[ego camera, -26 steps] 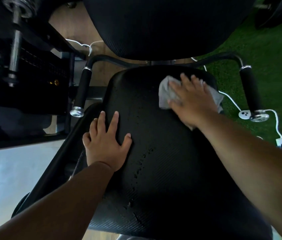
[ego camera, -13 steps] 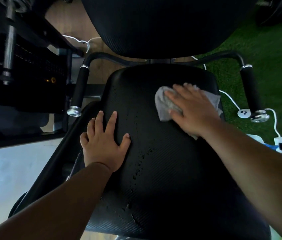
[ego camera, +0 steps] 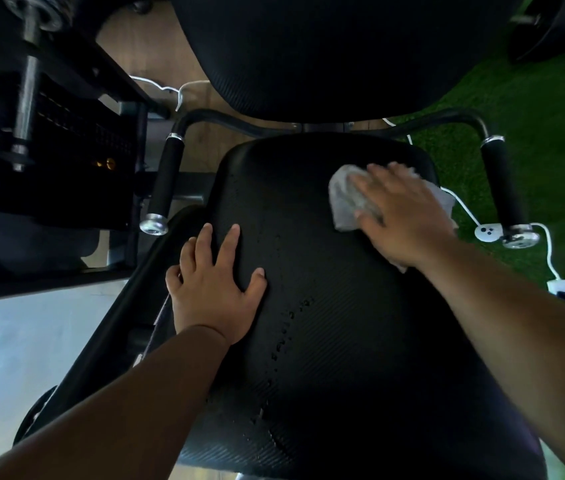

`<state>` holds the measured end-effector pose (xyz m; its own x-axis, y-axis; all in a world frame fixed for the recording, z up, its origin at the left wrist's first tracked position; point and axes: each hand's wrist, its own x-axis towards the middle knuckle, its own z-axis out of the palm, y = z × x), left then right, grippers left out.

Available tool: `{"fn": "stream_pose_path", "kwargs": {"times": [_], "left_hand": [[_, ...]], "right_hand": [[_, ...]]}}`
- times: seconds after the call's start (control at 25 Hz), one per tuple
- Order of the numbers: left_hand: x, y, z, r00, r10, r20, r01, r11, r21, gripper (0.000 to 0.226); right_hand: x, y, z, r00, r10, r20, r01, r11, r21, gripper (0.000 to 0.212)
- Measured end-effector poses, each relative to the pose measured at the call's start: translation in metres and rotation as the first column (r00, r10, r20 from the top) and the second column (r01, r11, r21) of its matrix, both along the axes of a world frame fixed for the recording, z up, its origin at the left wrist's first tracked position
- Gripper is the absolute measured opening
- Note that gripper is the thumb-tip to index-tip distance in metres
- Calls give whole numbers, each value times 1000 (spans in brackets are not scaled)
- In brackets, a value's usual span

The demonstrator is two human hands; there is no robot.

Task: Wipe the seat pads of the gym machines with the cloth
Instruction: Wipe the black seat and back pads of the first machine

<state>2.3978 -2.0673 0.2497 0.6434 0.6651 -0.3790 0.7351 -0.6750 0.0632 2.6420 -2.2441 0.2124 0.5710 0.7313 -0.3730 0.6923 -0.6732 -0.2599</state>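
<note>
A black seat pad (ego camera: 326, 306) is seen from above, beaded with a line of droplets (ego camera: 284, 327) down its middle. Nearest, the left hand (ego camera: 215, 289) is laid flat on the pad's left edge, fingers spread wide. Farther on, a grey cloth (ego camera: 345, 199) is pressed to the far right corner under the right hand (ego camera: 409, 216), fingers straight. The droplet line could be missed if strokes are kept to that corner.

Green artificial turf (ego camera: 533, 109) right, wood floor (ego camera: 156, 50) at top, pale tiles (ego camera: 31, 341) lower left; white cable (ego camera: 547, 251) crosses turf, dim lighting.
</note>
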Motion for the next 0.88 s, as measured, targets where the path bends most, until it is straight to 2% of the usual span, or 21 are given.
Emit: {"fn": "stream_pose_path", "kwargs": {"times": [0.12,0.2,0.24,0.32,0.4,0.44,0.48,0.52,0.6,0.68,0.72,0.8,0.88], "left_hand": [[0,-1,1,1000,5,-4,-5,1000,-8,76],[0,-1,1,1000,10,-4,-10,1000,-3,76],[0,0,1,1000,11,-2,-11,1000,0,75],[1,0,1,1000,12,3,-12,1000,2,75],[1,1,0,1000,12,4,-12,1000,4,75],[1,1,0,1000,9,4,-9,1000,4,75],[1,1,0,1000,7,3,-7,1000,6,75],[1,1,0,1000,6,2,-6,1000,7,75],[1,0,0,1000,11,0,-11,1000,7,76],[1,0,0,1000,14,-1,-14,1000,1,76],[1,0,0,1000,15,-1,-15,1000,1,76],[1,1,0,1000,16,2,-16,1000,7,76],[2,0,0,1000,15,4,-15,1000,12,76]], "right_hand": [[13,42,-10,935,-337,108,348,932,-105,66],[5,93,-10,905,-419,69,425,897,-125,66],[-2,111,-10,928,-369,47,372,921,-119,66],[-14,116,-8,993,-114,-3,114,992,-56,64],[-9,84,-5,986,159,-58,-156,986,59,62],[0,62,-5,971,227,-70,-220,971,94,62],[10,42,-6,973,223,-62,-217,972,91,62],[20,27,-9,990,138,-40,-135,989,65,63],[28,24,-12,990,-134,50,134,991,7,65],[15,55,-14,916,-380,129,389,920,-48,68],[5,77,-13,885,-455,103,463,883,-77,68],[-15,115,-8,910,-415,12,414,904,-105,68],[-27,126,-3,978,-196,-74,194,980,-35,63]]}}
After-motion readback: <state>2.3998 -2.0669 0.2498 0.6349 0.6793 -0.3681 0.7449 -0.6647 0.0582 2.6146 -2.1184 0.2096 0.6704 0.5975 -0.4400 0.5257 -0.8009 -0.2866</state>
